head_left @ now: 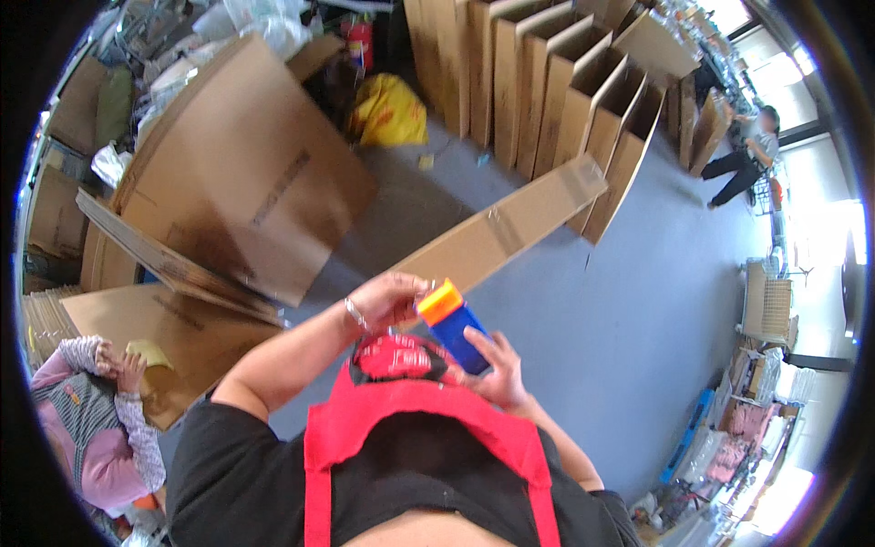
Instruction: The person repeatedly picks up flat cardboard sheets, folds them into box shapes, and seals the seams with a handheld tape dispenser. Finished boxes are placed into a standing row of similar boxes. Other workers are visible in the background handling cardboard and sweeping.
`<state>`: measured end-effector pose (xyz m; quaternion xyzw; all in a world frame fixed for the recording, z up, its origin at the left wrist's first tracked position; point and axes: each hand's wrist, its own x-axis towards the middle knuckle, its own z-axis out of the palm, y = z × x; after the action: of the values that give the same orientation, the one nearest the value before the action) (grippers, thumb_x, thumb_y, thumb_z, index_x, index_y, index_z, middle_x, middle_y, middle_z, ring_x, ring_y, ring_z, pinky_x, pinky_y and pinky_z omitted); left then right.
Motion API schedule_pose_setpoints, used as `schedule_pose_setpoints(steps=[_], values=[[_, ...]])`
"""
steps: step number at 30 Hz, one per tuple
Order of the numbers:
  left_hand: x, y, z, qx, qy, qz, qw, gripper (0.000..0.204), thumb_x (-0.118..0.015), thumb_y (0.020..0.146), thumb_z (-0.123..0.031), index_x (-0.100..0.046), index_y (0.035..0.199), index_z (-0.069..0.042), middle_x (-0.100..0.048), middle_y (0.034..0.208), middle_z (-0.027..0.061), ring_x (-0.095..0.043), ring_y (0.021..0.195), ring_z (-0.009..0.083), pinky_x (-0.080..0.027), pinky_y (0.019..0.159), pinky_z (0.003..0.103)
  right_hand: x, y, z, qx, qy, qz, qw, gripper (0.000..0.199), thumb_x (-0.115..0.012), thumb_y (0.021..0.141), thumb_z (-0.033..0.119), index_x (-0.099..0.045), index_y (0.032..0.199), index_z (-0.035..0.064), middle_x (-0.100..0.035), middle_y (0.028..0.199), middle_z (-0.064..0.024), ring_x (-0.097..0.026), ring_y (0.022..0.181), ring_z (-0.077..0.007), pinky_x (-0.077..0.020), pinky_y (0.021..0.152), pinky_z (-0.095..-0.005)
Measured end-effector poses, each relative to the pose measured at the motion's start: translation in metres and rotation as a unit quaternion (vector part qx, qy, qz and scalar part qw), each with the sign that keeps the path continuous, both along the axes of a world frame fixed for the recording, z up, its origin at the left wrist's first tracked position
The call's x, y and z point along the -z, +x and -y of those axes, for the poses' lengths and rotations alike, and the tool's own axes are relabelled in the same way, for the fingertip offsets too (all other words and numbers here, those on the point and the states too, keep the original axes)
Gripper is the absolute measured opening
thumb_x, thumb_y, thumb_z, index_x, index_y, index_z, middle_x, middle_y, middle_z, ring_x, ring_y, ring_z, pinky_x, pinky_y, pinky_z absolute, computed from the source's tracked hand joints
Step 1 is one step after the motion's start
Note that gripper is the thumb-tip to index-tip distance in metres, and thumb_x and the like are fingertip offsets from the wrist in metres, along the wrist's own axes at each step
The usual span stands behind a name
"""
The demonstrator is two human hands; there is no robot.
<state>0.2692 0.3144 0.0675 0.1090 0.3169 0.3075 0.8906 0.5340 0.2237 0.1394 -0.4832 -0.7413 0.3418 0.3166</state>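
My right hand (499, 372) grips a blue rectangular container (460, 339) with an orange top (441, 303), thumb and fingers around its lower part. Beside the orange top is my left hand (390, 297), with a bracelet at the wrist and fingers curled in. What those fingers hold, if anything, is hidden. Past my hands a long narrow cardboard carton (503, 228) slants up to the right, its near end hidden behind my left hand. A red apron (419, 397) covers my front.
Folded cardboard cartons (547, 96) stand in a row ahead. A large cardboard sheet (264, 173) leans at the left, near a yellow bag (390, 111). One person in pink (100, 419) is at lower left; another (749, 157) sits far right. Packed goods (729, 438) line the right.
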Motion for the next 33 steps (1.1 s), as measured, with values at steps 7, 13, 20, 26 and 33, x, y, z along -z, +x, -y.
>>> schedule_pose_setpoints(steps=[7, 13, 20, 26, 33], values=[[0.004, -0.025, -0.02, 0.029, 0.043, -0.07, 0.996, 0.012, -0.07, 0.1, -0.011, -0.075, 0.097, 0.0, -0.074, 0.087, 0.0049, -0.072, 0.084, 0.0122, -0.061, 0.082, 0.026, -0.008, -0.023, -0.006, -0.004, -0.004, 0.019, 1.0, 0.07, -0.092, 0.073, 0.015, -0.067, 0.139, 0.0166, -0.068, 0.106, -0.0192, -0.07, 0.089, -0.0315, -0.0606, 0.077, -0.0396], [0.014, -0.079, -0.091, -0.055, 0.048, -0.185, 0.98, 0.015, -0.073, 0.098, -0.012, -0.075, 0.095, 0.002, -0.072, 0.09, 0.0045, -0.058, 0.066, 0.0067, -0.049, 0.06, 0.021, 0.013, -0.004, 0.009, 0.068, -0.03, 0.064, 0.995, 0.065, -0.088, 0.072, 0.01, -0.07, 0.135, 0.0176, -0.067, 0.105, -0.0186, -0.069, 0.09, -0.0312, -0.0601, 0.077, -0.039], [0.115, -0.051, -0.098, 0.078, 0.185, -0.418, 0.886, 0.04, -0.085, 0.09, -0.042, -0.077, 0.101, -0.004, -0.076, 0.093, 0.009, -0.067, 0.082, 0.0142, -0.053, 0.075, 0.03, 0.077, -0.002, 0.001, 0.084, -0.079, 0.081, 0.99, 0.066, -0.085, 0.073, 0.008, -0.069, 0.136, 0.0212, -0.064, 0.098, -0.0153, -0.066, 0.084, -0.0306, -0.0579, 0.076, -0.0386], [0.132, -0.038, -0.102, 0.126, 0.288, -0.639, 0.702, 0.081, -0.069, 0.098, -0.055, -0.041, 0.156, -0.006, -0.052, 0.15, 0.0239, -0.05, 0.143, 0.032, -0.043, 0.117, 0.044, 0.082, -0.003, 0.005, 0.103, -0.096, 0.063, 0.988, 0.065, -0.085, 0.074, 0.012, -0.07, 0.136, 0.0253, -0.064, 0.102, -0.0148, -0.067, 0.088, -0.0319, -0.0593, 0.08, -0.04], [0.114, -0.066, -0.089, 0.262, 0.337, -0.335, 0.84, 0.107, -0.064, 0.096, -0.063, -0.014, 0.167, 0.0, -0.048, 0.16, 0.0215, -0.049, 0.146, 0.0294, -0.037, 0.12, 0.036, 0.084, -0.008, -0.018, 0.05, -0.101, 0.049, 0.992, 0.068, -0.083, 0.081, 0.015, -0.064, 0.143, 0.0342, -0.059, 0.101, -0.0165, -0.064, 0.089, -0.0346, -0.0583, 0.084, -0.0429]])
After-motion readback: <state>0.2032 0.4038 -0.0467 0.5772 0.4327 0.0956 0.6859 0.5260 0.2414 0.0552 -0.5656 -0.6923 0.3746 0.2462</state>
